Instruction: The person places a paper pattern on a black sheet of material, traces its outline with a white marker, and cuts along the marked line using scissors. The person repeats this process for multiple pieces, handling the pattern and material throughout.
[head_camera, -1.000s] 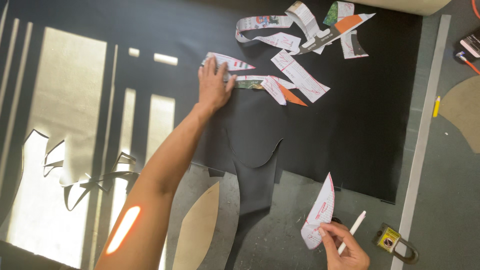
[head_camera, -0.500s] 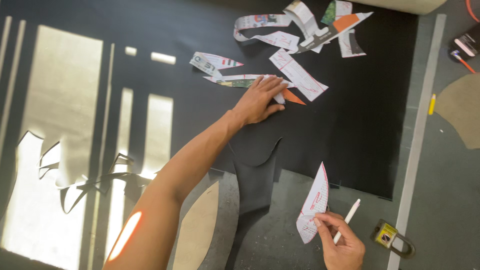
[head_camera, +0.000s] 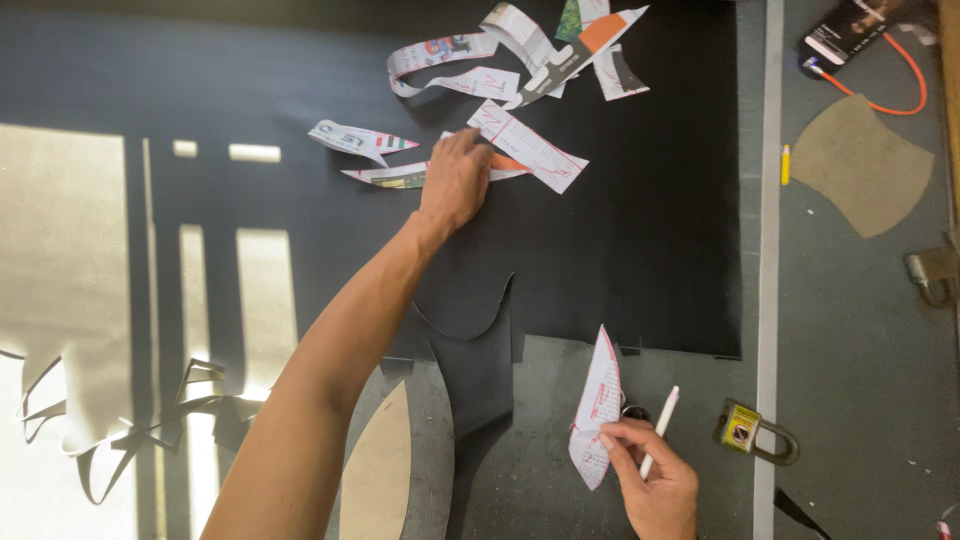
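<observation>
My left hand (head_camera: 455, 180) reaches out flat over a black sheet (head_camera: 650, 250) and rests on printed paper pattern pieces (head_camera: 525, 148) scattered there, its fingers on a narrow strip with an orange tip. My right hand (head_camera: 655, 480) stays near the bottom edge, holding a leaf-shaped paper pattern piece (head_camera: 597, 405) upright together with a white pen (head_camera: 660, 430). More curved paper strips (head_camera: 470, 65) lie further up the sheet. A cut notch shows in the sheet's near edge (head_camera: 470, 320).
A brass padlock (head_camera: 750, 432) lies to the right of my right hand. A tan cardboard shape (head_camera: 380, 475) sits at the bottom. Further right are a brown leather piece (head_camera: 862, 165), an orange cable (head_camera: 880, 95), a small yellow marker (head_camera: 786, 165) and a metal clasp (head_camera: 935, 272).
My left hand slid to the right across the sheet, from one pattern strip onto the orange-tipped one. My right hand kept hold of the paper piece and pen.
</observation>
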